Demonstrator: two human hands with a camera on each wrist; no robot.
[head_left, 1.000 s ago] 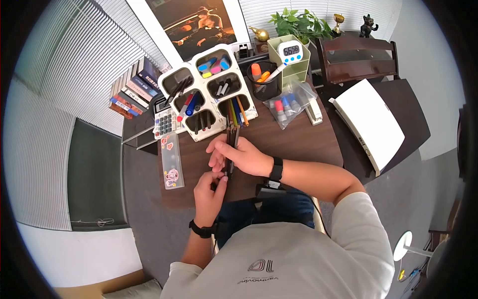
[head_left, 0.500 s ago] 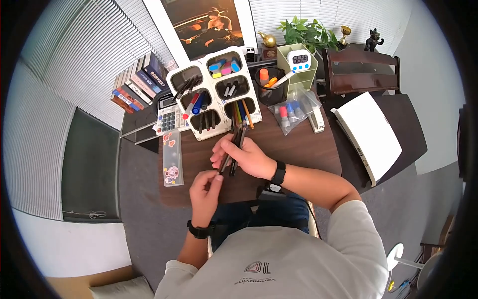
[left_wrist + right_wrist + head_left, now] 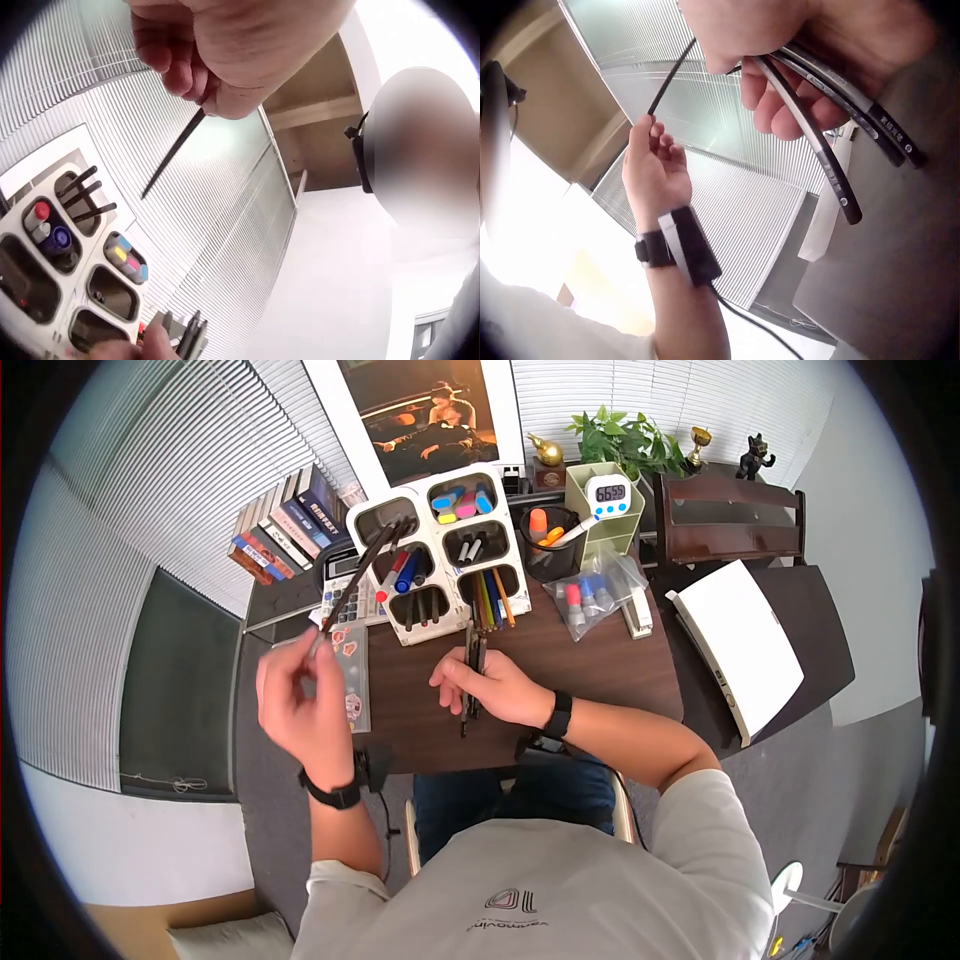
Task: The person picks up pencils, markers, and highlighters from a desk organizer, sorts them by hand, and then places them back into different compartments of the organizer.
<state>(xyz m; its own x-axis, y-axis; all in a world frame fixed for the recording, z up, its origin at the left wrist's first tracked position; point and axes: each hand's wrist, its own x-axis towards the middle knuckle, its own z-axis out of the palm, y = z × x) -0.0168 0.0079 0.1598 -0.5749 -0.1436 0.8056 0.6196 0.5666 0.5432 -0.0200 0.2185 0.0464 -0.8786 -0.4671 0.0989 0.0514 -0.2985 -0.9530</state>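
In the head view my left hand [image 3: 303, 710] pinches the end of a dark pencil [image 3: 352, 592], which slants up toward the top-left compartment of the white organizer [image 3: 410, 488]. The left wrist view has the same pencil [image 3: 171, 156] held between thumb and fingertips, its far end overlapping no compartment there. My right hand [image 3: 497, 687] grips several dark pencils [image 3: 474, 650] over the table; silver bands and printing show on those pencils [image 3: 804, 124] in the right wrist view. Dark pencils [image 3: 82, 196] stand in one organizer compartment. Colored pencils [image 3: 492, 600] fill the one at the lower right.
A clear sticker-covered case [image 3: 355, 660] lies under the left hand's side. Behind it are a calculator [image 3: 340, 598] and books [image 3: 290, 525]. Right of the organizer stand a black mesh cup [image 3: 550, 565], a bag of markers [image 3: 592, 600], a stapler [image 3: 638, 610] and a timer [image 3: 608, 495].
My left hand has drawn one pencil away from the right hand's bundle and carried it left and up toward the organizer. The right hand keeps its bundle in nearly the same place.
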